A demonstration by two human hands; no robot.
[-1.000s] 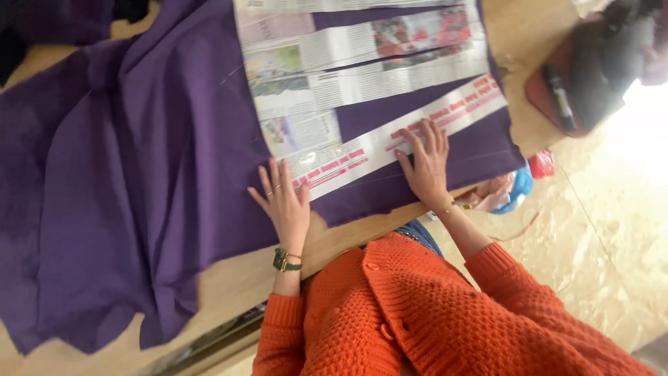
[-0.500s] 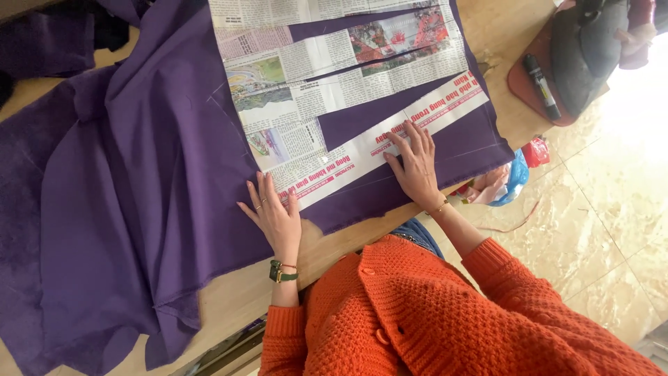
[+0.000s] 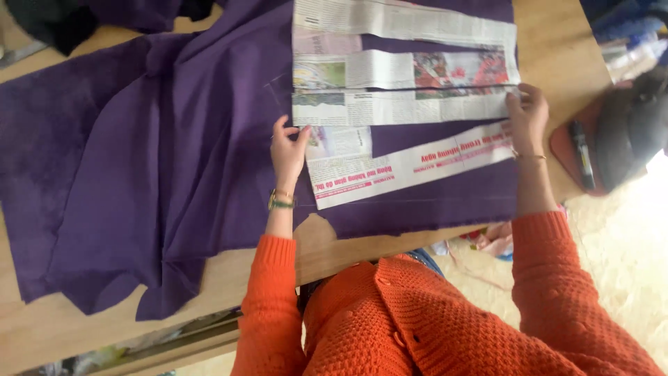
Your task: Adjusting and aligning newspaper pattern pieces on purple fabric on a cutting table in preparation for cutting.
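Wooden table [image 3: 334, 254] under spread purple cloth [image 3: 160, 160]; pale stone floor [image 3: 626, 244] right of it. Left hand [image 3: 289, 150] flat, fingers loose, pressing newspaper pattern strips [image 3: 403, 104]. Right hand [image 3: 527, 115] curled, pinching the strips' far end. Dark bag [image 3: 626, 132] just beyond.

Left hand [image 3: 289, 150]: lay palm down, fingers pointing away from the body and loosely spread, thumb angled toward the right. Wrist straight, banded by a watch [image 3: 280, 202]. Forearm ran almost straight out from the body, covered to just short of the wrist by an orange knitted sleeve [image 3: 268, 292].

Right hand [image 3: 527, 115]: reached farther out than the left, fingers bent and drawn together at the tips, knuckles raised. Wrist bare but for a thin bangle [image 3: 531, 157]. Forearm extended, orange sleeve drawn back below it. The two hands were well apart.
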